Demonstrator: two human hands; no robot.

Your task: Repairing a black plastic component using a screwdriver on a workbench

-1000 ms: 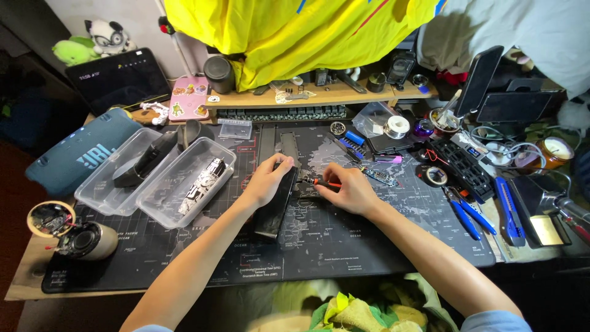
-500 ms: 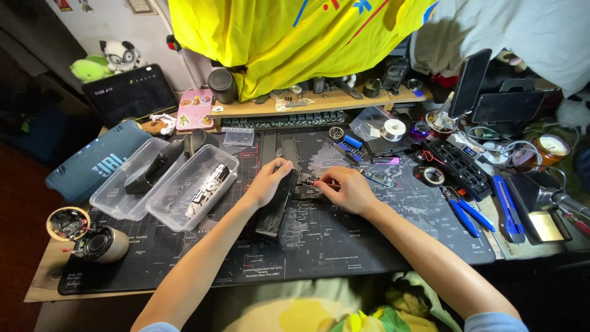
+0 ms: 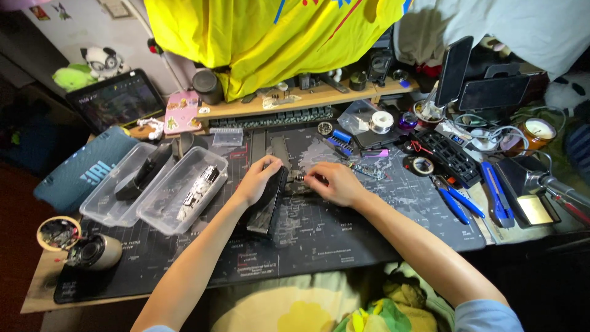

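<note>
A long black slab-shaped device [image 3: 265, 210] lies on the dark work mat [image 3: 319, 240] in the middle of the desk. My left hand [image 3: 258, 180] rests on its upper end, fingers curled over the top edge. My right hand [image 3: 332, 183] is just to the right, pinching a small thin tool [image 3: 298, 178] whose tip points left at the device's upper right corner. The two hands nearly touch there.
Two clear plastic trays [image 3: 179, 192] with parts stand left of the device. Blue-handled pliers [image 3: 453, 201], a black bit case [image 3: 452, 157], tape rolls and a candle crowd the right side. A small round speaker [image 3: 93, 252] sits front left; a wooden shelf [image 3: 295, 101] runs along the back.
The view has shifted slightly. Both hands stay on the black device and the small tool, almost unmoved.
</note>
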